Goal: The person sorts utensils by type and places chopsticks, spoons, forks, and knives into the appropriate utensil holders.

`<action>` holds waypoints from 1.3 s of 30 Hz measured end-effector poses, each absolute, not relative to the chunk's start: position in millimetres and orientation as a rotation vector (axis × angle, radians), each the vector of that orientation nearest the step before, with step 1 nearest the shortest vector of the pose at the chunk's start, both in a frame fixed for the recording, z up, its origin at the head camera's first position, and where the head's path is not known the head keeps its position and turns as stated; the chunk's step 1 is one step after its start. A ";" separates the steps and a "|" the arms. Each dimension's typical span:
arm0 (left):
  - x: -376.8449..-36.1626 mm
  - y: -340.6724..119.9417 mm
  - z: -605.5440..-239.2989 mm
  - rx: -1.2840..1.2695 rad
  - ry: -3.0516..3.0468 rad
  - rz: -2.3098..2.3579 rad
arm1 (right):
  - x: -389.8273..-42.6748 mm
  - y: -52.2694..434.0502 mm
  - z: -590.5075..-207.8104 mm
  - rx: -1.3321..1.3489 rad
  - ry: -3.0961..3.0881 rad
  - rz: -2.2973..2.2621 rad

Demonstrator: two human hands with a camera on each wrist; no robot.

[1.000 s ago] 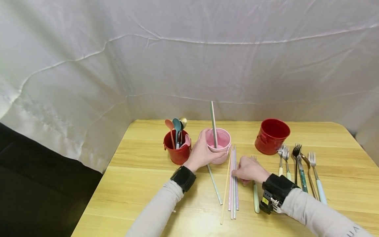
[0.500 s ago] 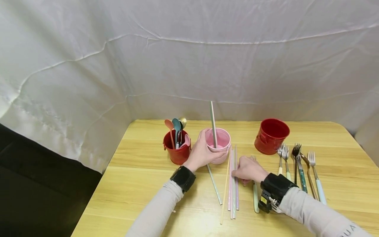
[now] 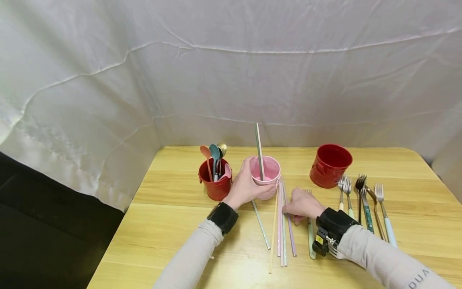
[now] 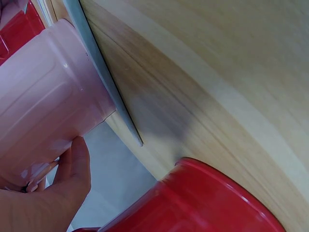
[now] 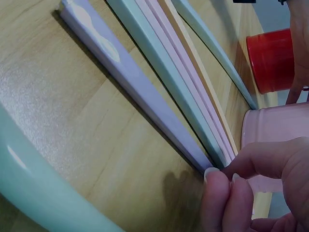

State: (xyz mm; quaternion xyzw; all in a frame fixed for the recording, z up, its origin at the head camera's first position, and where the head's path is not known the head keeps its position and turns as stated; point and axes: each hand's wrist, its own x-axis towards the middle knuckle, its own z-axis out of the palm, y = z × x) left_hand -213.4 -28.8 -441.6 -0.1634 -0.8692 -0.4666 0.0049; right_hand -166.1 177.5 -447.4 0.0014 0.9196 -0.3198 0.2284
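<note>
My left hand (image 3: 252, 182) grips the side of a pink cup (image 3: 268, 174) on the wooden table (image 3: 173, 224); a grey-green chopstick (image 3: 259, 148) stands upright in it. The left wrist view shows the pink cup (image 4: 43, 96) by my thumb and a grey chopstick (image 4: 104, 82) lying against its base. Several pastel chopsticks (image 3: 279, 228) lie in front of the cup. My right hand (image 3: 286, 208) pinches the purple chopstick (image 3: 290, 230), which lies slanted beside the others. In the right wrist view my fingertips (image 5: 227, 193) meet on the purple chopstick (image 5: 130, 82).
A red bucket with spoons (image 3: 215, 182) stands left of the pink cup; the left wrist view shows that red bucket (image 4: 203, 198) too. An empty red bucket (image 3: 330, 165) stands at the right. Several forks (image 3: 361, 200) lie beyond my right wrist, with a mint-handled fork (image 3: 311, 237) under it.
The purple chopstick has swung out of line: its near end now points right, away from the bundle. My right hand shifted slightly left. The left hand and cup stayed put.
</note>
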 end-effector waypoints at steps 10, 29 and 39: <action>-212.2 -29.0 -440.6 -0.506 -2.724 -1.477 | -169.5 178.0 -447.6 0.025 2.599 -0.826; -210.9 -29.3 -439.2 -0.519 -2.713 -1.483 | -176.0 181.3 -450.0 0.074 2.611 -0.781; -211.4 -29.4 -440.9 -0.528 -2.711 -1.457 | -175.7 186.9 -451.8 0.056 2.598 -0.822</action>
